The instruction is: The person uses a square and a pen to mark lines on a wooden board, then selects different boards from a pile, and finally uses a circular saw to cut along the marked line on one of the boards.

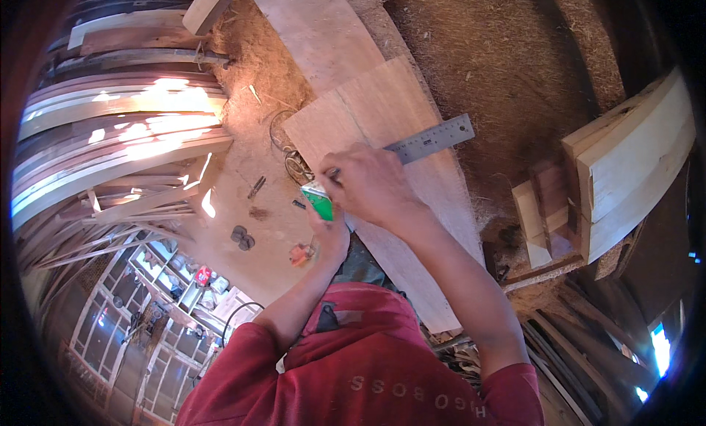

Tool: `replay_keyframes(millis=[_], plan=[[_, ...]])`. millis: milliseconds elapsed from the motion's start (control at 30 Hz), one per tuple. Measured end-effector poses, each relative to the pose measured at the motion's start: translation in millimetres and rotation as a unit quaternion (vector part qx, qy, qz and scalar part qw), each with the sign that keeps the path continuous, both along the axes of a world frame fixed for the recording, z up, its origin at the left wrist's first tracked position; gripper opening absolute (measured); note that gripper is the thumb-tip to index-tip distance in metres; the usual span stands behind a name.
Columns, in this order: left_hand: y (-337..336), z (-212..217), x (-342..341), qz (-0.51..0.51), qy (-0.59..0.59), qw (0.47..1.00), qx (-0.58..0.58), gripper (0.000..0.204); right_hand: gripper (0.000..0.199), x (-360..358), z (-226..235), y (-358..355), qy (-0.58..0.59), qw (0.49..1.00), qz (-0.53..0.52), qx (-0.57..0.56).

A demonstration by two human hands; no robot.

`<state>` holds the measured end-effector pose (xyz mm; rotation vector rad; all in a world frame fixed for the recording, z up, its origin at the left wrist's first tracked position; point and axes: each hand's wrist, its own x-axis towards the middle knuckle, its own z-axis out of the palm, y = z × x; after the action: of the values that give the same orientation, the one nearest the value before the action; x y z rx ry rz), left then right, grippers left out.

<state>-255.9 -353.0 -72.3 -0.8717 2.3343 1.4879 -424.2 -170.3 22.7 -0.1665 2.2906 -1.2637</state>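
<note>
Sawdust floor [515, 58], stacked planks [118, 132] left, wood blocks [625, 169] right of board [397, 117]

I see one small green and white box [318, 202] in the middle, held by my hands.

Carpentry workshop: stacked planks [118, 124], sawdust floor [500, 66].

Wooden board [412, 132] with steel ruler [434, 139]
</note>
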Motion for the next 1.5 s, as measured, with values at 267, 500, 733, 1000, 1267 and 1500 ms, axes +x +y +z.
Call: replay_keyframes(millis=[267,500,733,1000,1267,1500], plan=[[25,33,-31,0.026,-0.007,0.999,0.033,0.050,0.020,-13,8,116,-0.007,0.971,-0.074,0.228],[21,28,-29,0.008,0.011,0.999,0.030,0.056,0.014,-10,14,127,0.116,0.960,-0.126,0.220],[27,36,-33,0.052,-0.021,0.996,0.075,0.058,0.022,12,6,19,0.184,0.968,-0.014,0.172],[20,10,-16,0.051,0.045,0.995,0.067,0.046,0.018,23,-1,-87,0.113,0.992,0.036,-0.038],[-2,66,-60,0.012,-0.016,0.997,0.069,0.035,0.025,87,52,52,-0.025,0.944,-0.330,0.007],[-5,147,-106,-0.524,0.097,0.840,0.100,0.046,0.033,202,145,92,0.160,0.932,-0.232,0.226]])
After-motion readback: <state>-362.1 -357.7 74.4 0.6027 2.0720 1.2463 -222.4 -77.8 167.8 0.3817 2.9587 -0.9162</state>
